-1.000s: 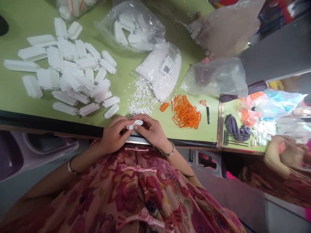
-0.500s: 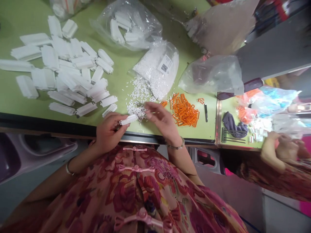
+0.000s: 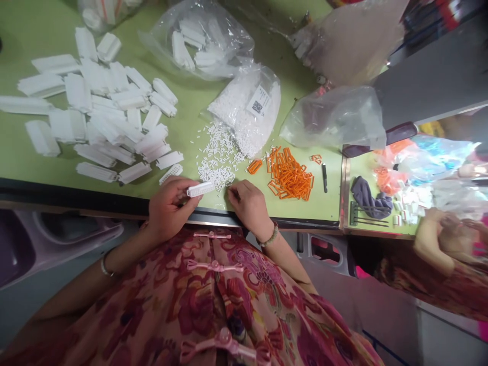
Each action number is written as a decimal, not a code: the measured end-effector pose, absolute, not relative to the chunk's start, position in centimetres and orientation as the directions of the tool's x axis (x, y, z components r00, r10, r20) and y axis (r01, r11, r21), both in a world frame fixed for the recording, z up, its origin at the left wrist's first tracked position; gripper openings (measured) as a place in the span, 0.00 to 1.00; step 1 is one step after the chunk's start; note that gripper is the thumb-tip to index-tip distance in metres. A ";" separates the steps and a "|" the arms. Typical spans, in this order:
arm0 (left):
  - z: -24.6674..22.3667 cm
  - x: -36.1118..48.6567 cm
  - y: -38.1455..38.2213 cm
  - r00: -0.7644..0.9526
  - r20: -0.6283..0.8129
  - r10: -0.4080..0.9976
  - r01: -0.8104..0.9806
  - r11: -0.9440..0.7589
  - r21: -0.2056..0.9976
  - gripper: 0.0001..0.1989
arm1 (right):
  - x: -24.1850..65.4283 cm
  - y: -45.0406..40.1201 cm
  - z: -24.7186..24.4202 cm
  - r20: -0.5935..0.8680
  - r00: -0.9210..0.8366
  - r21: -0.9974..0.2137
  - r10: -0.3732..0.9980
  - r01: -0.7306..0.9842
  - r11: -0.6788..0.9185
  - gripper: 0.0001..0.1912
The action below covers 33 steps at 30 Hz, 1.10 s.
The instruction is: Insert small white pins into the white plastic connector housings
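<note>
My left hand point(image 3: 171, 206) is closed on a white plastic connector housing point(image 3: 201, 189), a long block with rows of small holes along its side. It is held between thumb and fingers just above the table's front edge. To its right, my right hand point(image 3: 249, 206) is low over the table with its fingers curled together in a pinch. What the fingertips hold, if anything, is too small to make out. They are at the near edge of a scatter of tiny white pins point(image 3: 217, 170). Another white housing point(image 3: 171, 173) with holes lies behind my left hand.
A large heap of white housings point(image 3: 110, 112) covers the left. Behind the pins lie a bag of white pins point(image 3: 244, 109) and a bag of housings point(image 3: 202, 43). Orange clips point(image 3: 292, 175) and a black pen-like tool point(image 3: 324, 178) lie right. A co-worker's arm point(image 3: 434, 239) is far right.
My right hand has come down and towards me, from open fingers over the pins to a curled pinch at their near edge. My left hand with the housing has barely moved.
</note>
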<state>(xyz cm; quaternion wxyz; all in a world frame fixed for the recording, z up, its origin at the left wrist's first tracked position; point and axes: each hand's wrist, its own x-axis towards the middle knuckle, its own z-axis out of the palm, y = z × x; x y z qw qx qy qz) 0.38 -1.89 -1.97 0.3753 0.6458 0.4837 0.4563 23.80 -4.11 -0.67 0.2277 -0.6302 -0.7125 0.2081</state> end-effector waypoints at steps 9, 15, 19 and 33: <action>-2.0 0.3 -1.9 0.176 0.126 0.976 0.329 -0.179 0.927 0.10 | 20.8 -2.6 0.5 0.084 -0.191 -0.914 0.978 0.377 0.152 0.06; -2.1 0.3 -1.9 0.182 0.119 0.976 0.313 -0.173 0.934 0.10 | 20.2 -2.1 0.2 0.084 -0.202 -0.908 0.976 0.389 0.159 0.06; -2.1 0.3 -2.0 0.190 0.128 0.973 0.323 -0.185 0.928 0.10 | 20.4 -2.1 0.4 0.072 -0.221 -0.897 0.973 0.413 0.160 0.06; -2.3 0.2 -1.9 0.194 0.297 0.935 0.273 -0.342 0.899 0.04 | 21.8 -1.9 1.6 -0.003 -0.239 -0.903 0.971 0.417 0.100 0.11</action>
